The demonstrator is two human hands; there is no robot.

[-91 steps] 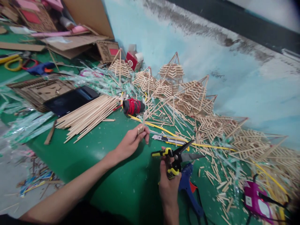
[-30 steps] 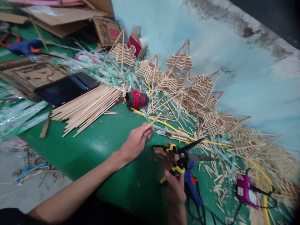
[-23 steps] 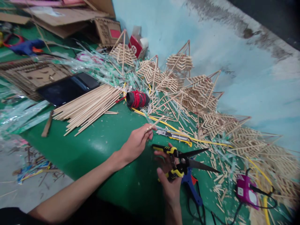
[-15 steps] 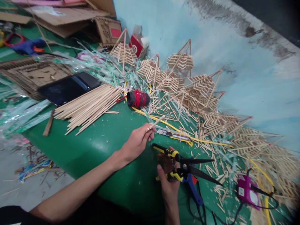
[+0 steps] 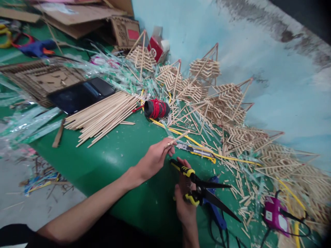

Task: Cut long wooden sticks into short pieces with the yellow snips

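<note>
Between the fingertips of my left hand (image 5: 155,156) is a short wooden stick (image 5: 181,137), its free end slanting up to the right. My right hand (image 5: 187,206) is wrapped round the black and yellow handles of garden shears (image 5: 199,189); the blades stand apart and point right. Just beyond both hands lies a utility knife (image 5: 195,150). Under the shears, a blue glue gun (image 5: 216,213) is partly hidden. Left of my left hand rests a bundle of long wooden sticks (image 5: 103,117).
A spool with red cord (image 5: 157,109) lies mid-table. Several stick-built pyramid-like frames (image 5: 230,98) line the wall among cut stick pieces. A black tablet-like device (image 5: 80,94), cardboard (image 5: 77,15) and plastic strips are at left. A purple box with a cable (image 5: 275,215) sits at right.
The shears have tilted slightly and their blades are a little closer together. My left hand still has the stick, and the whole view has shifted slightly.
</note>
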